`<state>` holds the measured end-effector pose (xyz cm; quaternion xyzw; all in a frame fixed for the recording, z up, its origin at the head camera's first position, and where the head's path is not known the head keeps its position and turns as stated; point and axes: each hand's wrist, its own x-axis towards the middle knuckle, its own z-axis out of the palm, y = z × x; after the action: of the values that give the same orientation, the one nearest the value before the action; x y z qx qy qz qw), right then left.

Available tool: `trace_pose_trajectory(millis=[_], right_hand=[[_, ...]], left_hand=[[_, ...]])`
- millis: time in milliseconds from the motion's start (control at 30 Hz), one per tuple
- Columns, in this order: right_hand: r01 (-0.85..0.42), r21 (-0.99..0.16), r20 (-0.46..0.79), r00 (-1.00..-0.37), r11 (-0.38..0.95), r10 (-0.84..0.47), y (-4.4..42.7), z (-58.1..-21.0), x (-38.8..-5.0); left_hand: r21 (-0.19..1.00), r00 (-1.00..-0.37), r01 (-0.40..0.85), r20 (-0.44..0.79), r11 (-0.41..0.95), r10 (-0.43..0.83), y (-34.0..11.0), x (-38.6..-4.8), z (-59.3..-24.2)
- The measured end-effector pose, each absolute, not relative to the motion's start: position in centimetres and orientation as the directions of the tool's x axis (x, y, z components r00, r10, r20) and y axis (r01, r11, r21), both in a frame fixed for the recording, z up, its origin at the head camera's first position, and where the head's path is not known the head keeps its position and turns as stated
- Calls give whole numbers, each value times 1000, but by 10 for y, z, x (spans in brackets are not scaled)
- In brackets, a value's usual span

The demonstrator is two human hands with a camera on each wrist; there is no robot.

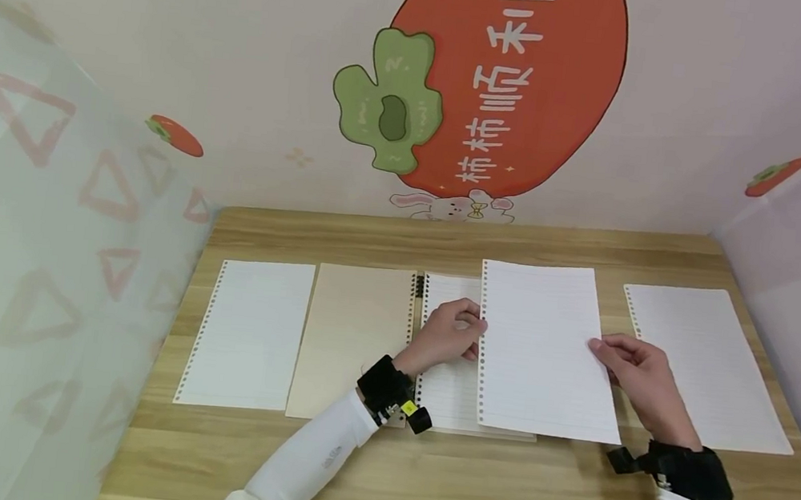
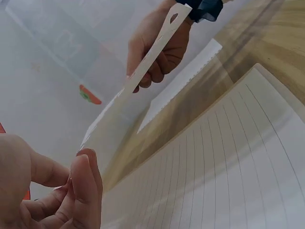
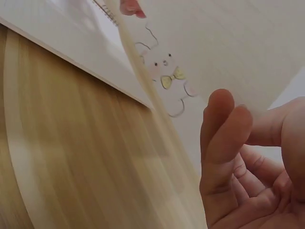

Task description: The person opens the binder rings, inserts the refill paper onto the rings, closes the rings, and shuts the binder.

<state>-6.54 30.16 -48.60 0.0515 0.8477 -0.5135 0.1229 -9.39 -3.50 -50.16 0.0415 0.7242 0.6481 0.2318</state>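
Note:
A white lined sheet with punched holes down its left edge is held up by both hands. My left hand pinches its holed edge, and my right hand pinches the opposite edge. Beneath and left of the sheet lies an open ring notebook, with a tan cover and lined pages partly hidden by the raised sheet. In the left wrist view the sheet is seen nearly edge-on above the notebook page. The right wrist view shows my right hand at the sheet's edge.
On the wooden table, one loose holed sheet lies left of the notebook and another lies at the right, behind my right hand. A patterned wall covering stands along the back and sides.

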Motion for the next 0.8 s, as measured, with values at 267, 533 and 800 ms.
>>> trace_pose_trajectory(millis=[267,533,800], right_hand=[[198,-862,-256,-965,467,-62,282,-490,-70],[194,-871,-254,-964,452,-76,265,-494,-74],[231,-884,-281,-957,407,-66,250,-498,-79]], left_hand=[[961,-910,-219,-263,169,320,-54,-93,-501],[953,-924,-227,-276,201,267,-67,-93,-508],[951,-936,-218,-268,221,229,-80,-90,-511]])
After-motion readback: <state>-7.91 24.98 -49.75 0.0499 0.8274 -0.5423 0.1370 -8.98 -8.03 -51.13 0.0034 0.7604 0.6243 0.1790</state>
